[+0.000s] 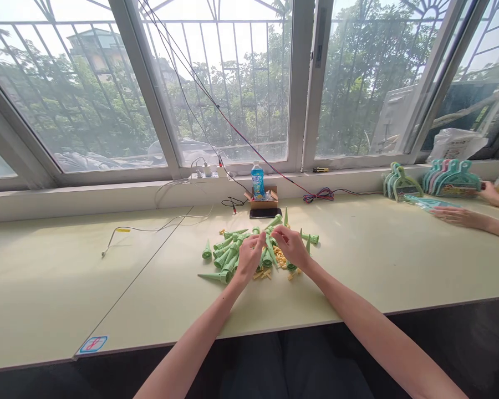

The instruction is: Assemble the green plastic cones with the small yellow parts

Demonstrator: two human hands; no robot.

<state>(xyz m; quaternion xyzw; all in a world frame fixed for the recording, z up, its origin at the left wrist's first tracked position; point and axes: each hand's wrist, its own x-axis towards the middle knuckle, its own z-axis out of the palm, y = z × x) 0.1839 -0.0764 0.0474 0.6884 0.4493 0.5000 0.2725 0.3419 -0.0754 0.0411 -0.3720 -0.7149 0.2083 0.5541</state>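
Note:
My left hand (250, 254) is closed around a green plastic spike (270, 247), whose pointed end slants down toward the table. Close beside it, the fingers of my right hand (293, 246) are pinched together at the spike's upper end. Whatever they hold is too small or hidden to make out. Under and around both hands lies a heap of similar green cone-shaped spikes (223, 259), several with ribbed collars. Small yellow plastic pieces (280, 257) are scattered among them, with some nearer to me by the wrists.
Behind the heap, a phone (265, 213) lies before a small cardboard box (264, 203) and a blue-labelled bottle (257, 180). Cables (318, 194) run along the sill. At right, another person's hands (457, 216) are near pastel plastic dustpan-like items (453, 177).

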